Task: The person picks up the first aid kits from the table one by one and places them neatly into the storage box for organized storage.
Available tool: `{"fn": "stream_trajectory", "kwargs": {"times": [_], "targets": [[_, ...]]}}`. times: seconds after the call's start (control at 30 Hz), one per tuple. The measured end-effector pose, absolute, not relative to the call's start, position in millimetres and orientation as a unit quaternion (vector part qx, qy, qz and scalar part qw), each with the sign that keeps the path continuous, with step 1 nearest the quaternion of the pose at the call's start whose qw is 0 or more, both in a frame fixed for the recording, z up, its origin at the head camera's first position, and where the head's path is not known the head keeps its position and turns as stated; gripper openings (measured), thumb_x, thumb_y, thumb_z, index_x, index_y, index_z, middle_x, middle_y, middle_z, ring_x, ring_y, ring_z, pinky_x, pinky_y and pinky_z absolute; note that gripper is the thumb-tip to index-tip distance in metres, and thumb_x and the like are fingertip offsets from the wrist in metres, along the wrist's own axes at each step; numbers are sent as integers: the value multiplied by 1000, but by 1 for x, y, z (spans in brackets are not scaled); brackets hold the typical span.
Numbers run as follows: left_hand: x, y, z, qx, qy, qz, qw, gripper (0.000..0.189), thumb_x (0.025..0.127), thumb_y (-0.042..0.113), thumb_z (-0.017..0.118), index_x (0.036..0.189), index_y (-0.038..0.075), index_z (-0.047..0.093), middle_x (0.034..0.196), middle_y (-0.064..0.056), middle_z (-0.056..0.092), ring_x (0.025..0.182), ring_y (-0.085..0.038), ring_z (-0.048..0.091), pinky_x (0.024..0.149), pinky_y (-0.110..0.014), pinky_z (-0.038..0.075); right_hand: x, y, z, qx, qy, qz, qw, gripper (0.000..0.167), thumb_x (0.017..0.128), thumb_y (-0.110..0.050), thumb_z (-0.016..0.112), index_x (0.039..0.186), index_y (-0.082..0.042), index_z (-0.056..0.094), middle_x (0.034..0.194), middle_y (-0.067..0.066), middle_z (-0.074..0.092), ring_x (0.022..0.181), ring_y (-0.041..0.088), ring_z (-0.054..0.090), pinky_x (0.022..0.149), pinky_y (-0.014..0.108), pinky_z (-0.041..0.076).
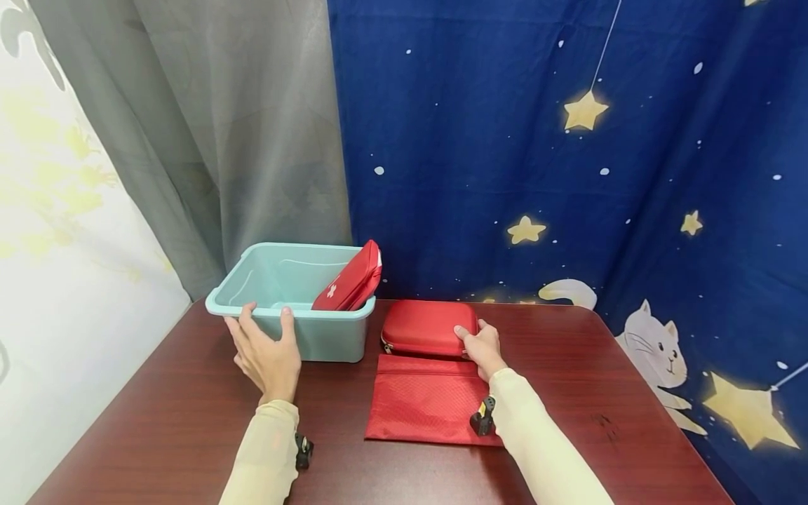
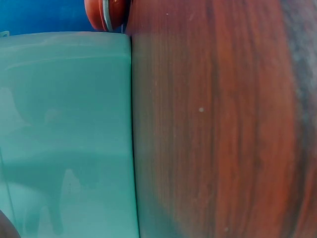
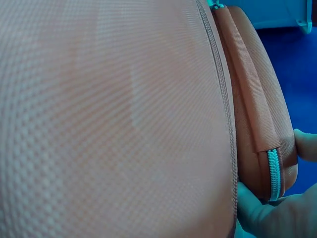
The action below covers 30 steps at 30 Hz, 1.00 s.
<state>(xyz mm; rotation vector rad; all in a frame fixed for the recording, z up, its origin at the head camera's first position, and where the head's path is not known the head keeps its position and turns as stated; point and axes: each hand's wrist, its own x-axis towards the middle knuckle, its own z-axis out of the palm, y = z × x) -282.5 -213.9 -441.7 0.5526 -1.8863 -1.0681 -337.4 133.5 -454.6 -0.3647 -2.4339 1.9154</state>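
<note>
My left hand is at the front of a light teal plastic bin, its fingers spread and fairly straight, thumb and fingertips against the rim. Inside the bin, a red zip pouch with a white emblem leans on the right end and sticks up over the rim. My right hand grips the right end of a red hard zip case, thumb on top. The right wrist view shows thumb and fingers on either side of the case. A flat red textured pouch lies in front of the case, under my right wrist.
Everything stands on a dark reddish wooden table. Behind it hang a grey curtain and a blue star-patterned curtain. The case sits just right of the bin, near the table's back edge.
</note>
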Motion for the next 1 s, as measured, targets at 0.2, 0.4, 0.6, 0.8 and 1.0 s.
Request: {"fn": "stream_trajectory", "kwargs": {"times": [0.2,0.4,0.6,0.8,1.0], "targets": [[-283,-215,-443,225,-760,-427,436,59,92,52,59,140,20,44,164,-10,20,148,-28,25,96,-57,28,-338,139,-453,-123,-729,673,1,61,96,-14,64,145,9,36,87,14,63,56,12,62,56,28,55],[-283,-216,-443,222,-759,-424,441,59,92,52,59,140,20,44,164,-9,21,147,-27,26,95,-57,28,-337,147,-454,-133,-706,695,-3,69,97,-13,62,148,13,25,108,24,59,65,13,65,61,34,58],[-283,-216,-443,224,-758,-425,441,59,93,52,59,140,20,44,164,-9,21,147,-27,26,95,-57,28,-337,153,-453,-144,-696,704,-3,73,98,-14,61,150,13,19,118,29,55,64,11,64,63,33,58],[-283,-215,-442,223,-758,-428,438,59,93,51,59,141,21,44,164,-7,19,147,-28,26,94,-56,28,-339,156,-445,-144,-684,716,4,73,98,-15,62,151,12,19,122,31,55,67,11,66,67,36,59],[-283,-214,-442,225,-759,-430,435,59,93,51,59,141,21,43,165,-6,18,147,-28,26,95,-57,28,-342,154,-431,-146,-663,734,18,68,97,-14,62,149,11,26,118,28,57,67,11,66,64,35,59]]}}
